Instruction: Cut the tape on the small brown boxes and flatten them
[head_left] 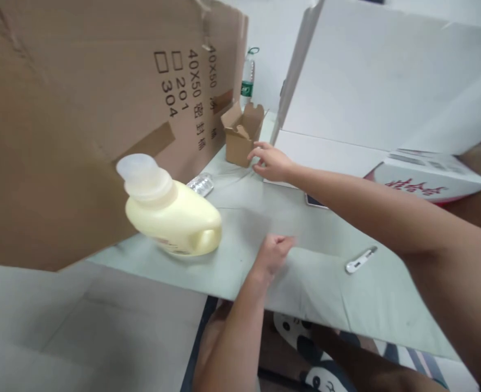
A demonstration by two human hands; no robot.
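Observation:
My right hand reaches across the table with its fingers apart and holds nothing that I can see. Its fingertips are at the near right side of a small open cardboard box; whether they touch it I cannot tell. My left hand is closed, its fingers curled and slightly blurred, low over the near part of the table. Nothing shows in it. Left of it stands a large pale yellow jug with a translucent cap. Behind the jug, a clear plastic bottle lies partly hidden.
A big printed cardboard sheet or box rises on the left. A water bottle stands at the back. White panels and a white printed carton occupy the right. A white cutter-like tool lies on the green-covered table.

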